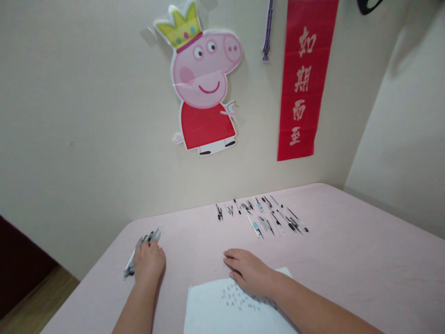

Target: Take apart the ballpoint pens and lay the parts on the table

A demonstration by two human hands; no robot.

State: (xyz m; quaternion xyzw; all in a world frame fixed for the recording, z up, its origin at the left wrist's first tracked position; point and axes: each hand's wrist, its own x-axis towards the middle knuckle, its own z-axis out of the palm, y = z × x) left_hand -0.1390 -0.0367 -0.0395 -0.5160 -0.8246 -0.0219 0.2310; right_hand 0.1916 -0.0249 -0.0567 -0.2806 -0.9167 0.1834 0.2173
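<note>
My left hand (149, 260) is on a bunch of pens (130, 265) at the table's left side. Its fingers bend down over the pens, and their tips are hidden, so how many pens it grips I cannot tell. My right hand (245, 269) lies palm down with its fingers stretched out and holds nothing. Its fingertips rest on the pink tabletop, just beyond a white sheet of paper (205, 308). Small handwritten marks in dark ink show on the sheet, partly covered by my right hand and forearm.
Disassembled pens, caps and clear barrels (266, 225) lie spread in loose rows at the back of the pink table (347, 260). Behind it, the wall carries a cartoon pig cutout (208, 125), a red banner (302, 93) and a purple strip (267, 37).
</note>
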